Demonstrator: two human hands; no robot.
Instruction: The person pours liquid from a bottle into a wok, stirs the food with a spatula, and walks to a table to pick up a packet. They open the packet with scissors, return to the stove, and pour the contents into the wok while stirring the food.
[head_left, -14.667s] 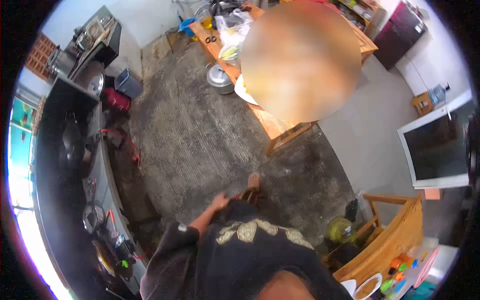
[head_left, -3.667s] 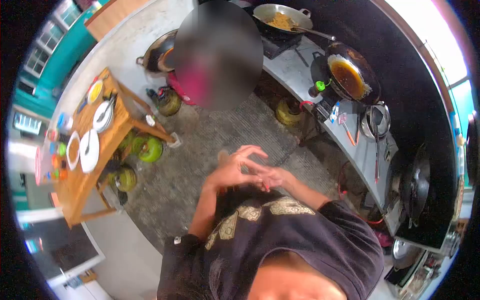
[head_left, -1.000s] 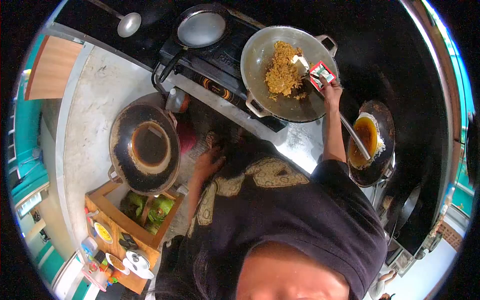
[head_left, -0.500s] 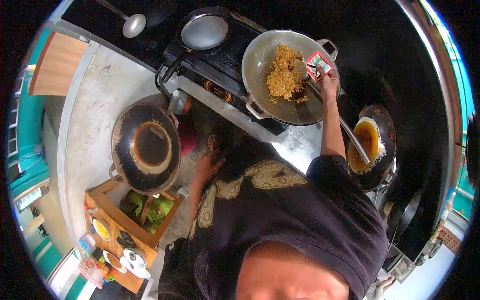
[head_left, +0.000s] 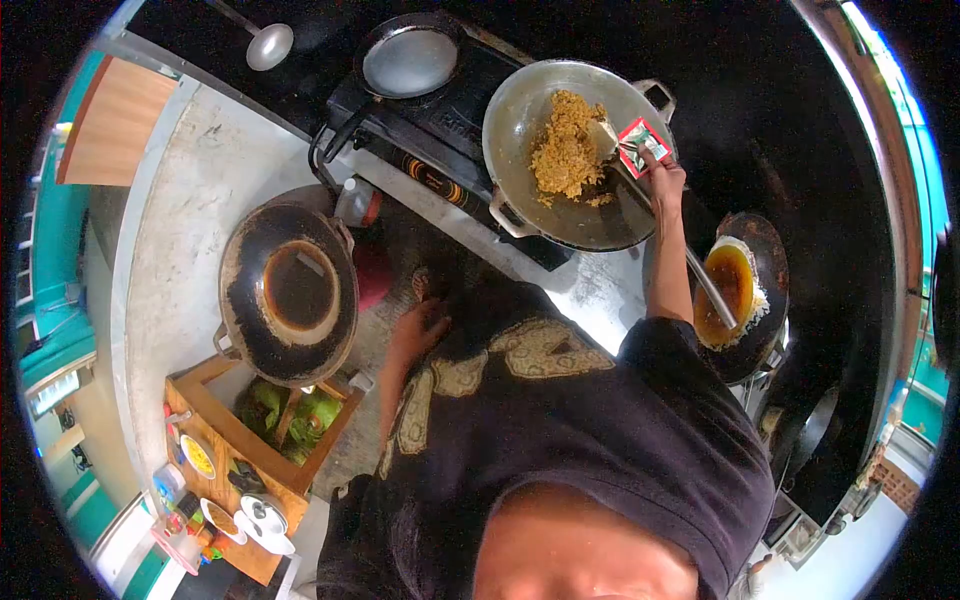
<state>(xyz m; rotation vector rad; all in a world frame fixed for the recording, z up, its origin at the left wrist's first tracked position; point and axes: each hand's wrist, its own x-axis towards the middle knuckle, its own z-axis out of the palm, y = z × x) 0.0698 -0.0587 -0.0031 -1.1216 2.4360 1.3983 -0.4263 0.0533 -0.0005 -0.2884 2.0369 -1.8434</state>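
Note:
My right hand (head_left: pixel 664 180) is over the right side of a large metal wok (head_left: pixel 510 115), pinching a red and white sachet (head_left: pixel 640 150) with a green print. Fried rice (head_left: pixel 568 150) is heaped in the middle of the wok. A long-handled spatula (head_left: pixel 713 290) rests with its head in the rice, its handle passing beneath my right wrist; whether my fingers touch it is hidden. Beside the dark clothing at my left side, my left hand (head_left: pixel 422 325) hangs low with loosely spread fingers and holds nothing visible.
A frying pan (head_left: pixel 410 62) sits on the black stove (head_left: pixel 455 125) left of the wok. A dark wok (head_left: pixel 250 335) with brown liquid stands at left, another pan (head_left: pixel 770 250) with orange-brown liquid at right. A ladle (head_left: pixel 269 47) lies upper left; a wooden cabinet (head_left: pixel 325 440) holds green leaves.
My right hand and the sachet have shifted slightly right and down, and the sachet is tilted differently. My left hand has stayed nearly in place.

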